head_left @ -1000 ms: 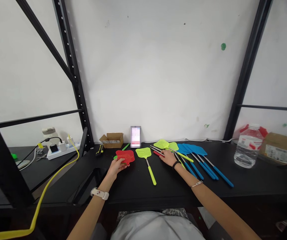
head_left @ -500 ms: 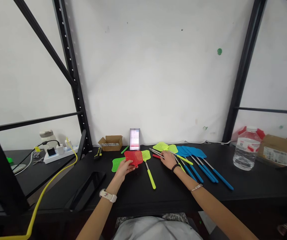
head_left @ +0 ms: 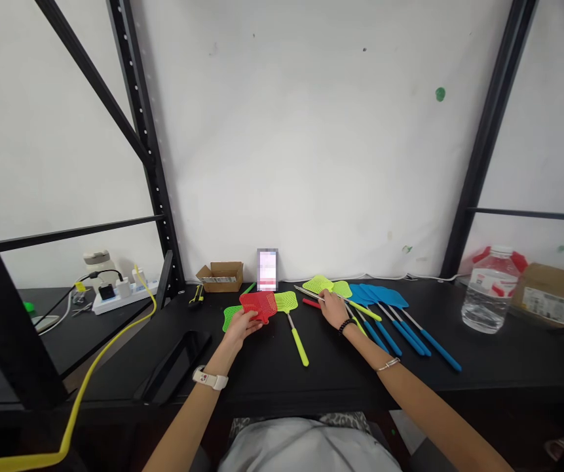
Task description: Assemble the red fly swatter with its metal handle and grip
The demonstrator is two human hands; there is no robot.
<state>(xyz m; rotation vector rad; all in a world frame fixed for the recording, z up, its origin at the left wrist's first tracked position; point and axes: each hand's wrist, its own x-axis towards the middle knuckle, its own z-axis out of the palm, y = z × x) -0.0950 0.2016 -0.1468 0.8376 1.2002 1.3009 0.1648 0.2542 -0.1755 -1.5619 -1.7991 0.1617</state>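
My left hand (head_left: 239, 329) pinches a red mesh fly swatter head (head_left: 257, 306), raised a little above the table. Behind it lies a green swatter head (head_left: 231, 318), partly covered. A yellow-green fly swatter (head_left: 299, 344) lies just to the right, its handle toward me. My right hand (head_left: 335, 309) is closed around thin metal rods (head_left: 307, 292), whose tips point up and left. Under its fingertips a red handle (head_left: 311, 303) pokes out. Yellow-green swatter heads (head_left: 318, 284) lie behind that hand, and several blue fly swatters (head_left: 384, 298) fan out to its right.
A lit phone (head_left: 267, 270) stands against the wall beside an open cardboard box (head_left: 221, 276). A dark phone or tablet (head_left: 177, 367) lies at left, near a yellow cable (head_left: 99, 360). At right are a water bottle (head_left: 488, 295) and a carton (head_left: 554, 295). Black posts (head_left: 151, 151) frame the table.
My left hand has drawn the red swatter head slightly left, showing more of the yellow-green head beside it. My right hand stays on the rods. The whole view has shifted slightly.
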